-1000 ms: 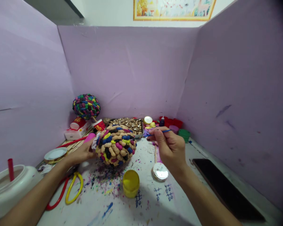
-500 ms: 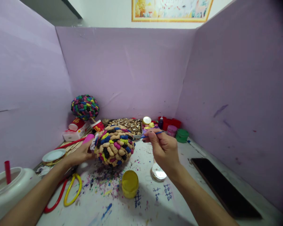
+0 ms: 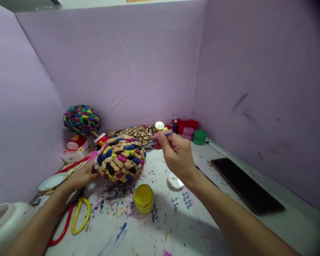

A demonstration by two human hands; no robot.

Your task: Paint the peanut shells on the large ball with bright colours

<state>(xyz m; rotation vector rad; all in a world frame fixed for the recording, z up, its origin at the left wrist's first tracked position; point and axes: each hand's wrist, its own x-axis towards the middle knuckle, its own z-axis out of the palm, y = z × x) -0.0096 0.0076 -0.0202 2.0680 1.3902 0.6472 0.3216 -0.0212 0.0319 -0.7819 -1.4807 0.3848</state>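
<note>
A ball covered in peanut shells [image 3: 122,161], some plain tan and others painted blue, black, pink and yellow, is held just over the table. My left hand [image 3: 86,175] grips its left end, where a bit of white material shows; the fingertips are partly hidden. Between thumb and fingers, my right hand [image 3: 176,153] pinches a thin blue paintbrush [image 3: 157,140]. Its tip reaches the ball's upper right side; I cannot tell if it touches. In front of the ball stands an open jar of yellow paint [image 3: 144,200]. A white round lid [image 3: 175,181] lies below my right hand.
A second painted ball [image 3: 82,120] leans at the back left. Behind sits a tray of shells [image 3: 138,134], with a green paint pot [image 3: 200,137] farther right. Scissors with red and yellow handles [image 3: 81,216] and a white pot [image 3: 16,224] are left; a black phone [image 3: 246,186] lies right.
My view has tilted down and turned right, so most things sit farther left and higher in the picture. Both grips are unchanged, and the brush tip has shifted slightly up along the ball's right side.
</note>
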